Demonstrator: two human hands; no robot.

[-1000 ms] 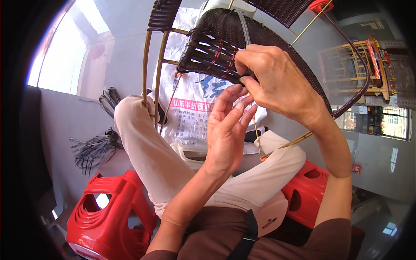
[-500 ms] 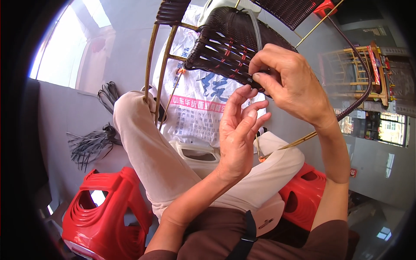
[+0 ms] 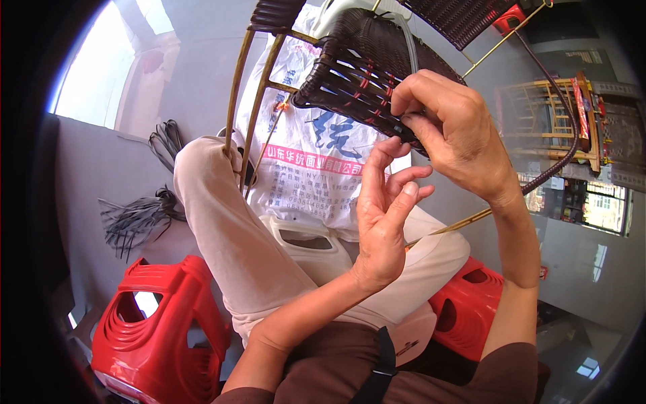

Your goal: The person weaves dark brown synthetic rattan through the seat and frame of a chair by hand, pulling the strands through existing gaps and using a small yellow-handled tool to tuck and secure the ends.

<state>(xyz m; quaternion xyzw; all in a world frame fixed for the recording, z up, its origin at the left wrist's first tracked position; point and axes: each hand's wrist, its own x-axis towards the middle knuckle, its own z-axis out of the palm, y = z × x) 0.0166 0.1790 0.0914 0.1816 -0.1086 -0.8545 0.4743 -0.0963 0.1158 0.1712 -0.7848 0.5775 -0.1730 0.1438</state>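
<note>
A metal-framed chair with a dark brown woven seat (image 3: 377,50) is tilted in front of me. Red bits show in its open weave, and a grey plastic strip (image 3: 408,42) arcs over it and passes behind my right hand. At the seat's near edge my right hand (image 3: 447,124) pinches, thumb against fingers, what looks like the end of a strip; the fingers partly cover it. Just below, my left hand (image 3: 387,222) is palm up with its fingers apart and slightly bent. Its index fingertip is at the underside of that edge.
A white printed sack (image 3: 323,161) lies beneath the chair. Bundles of grey strips (image 3: 145,219) are on the floor at left. Red plastic stools stand at lower left (image 3: 155,323) and right (image 3: 468,303). A wooden frame (image 3: 558,121) stands farther right.
The chair seat and both hands sit slightly farther right in view. My left hand has shifted right, its fingers still apart. My right hand keeps its pinch at the seat edge.
</note>
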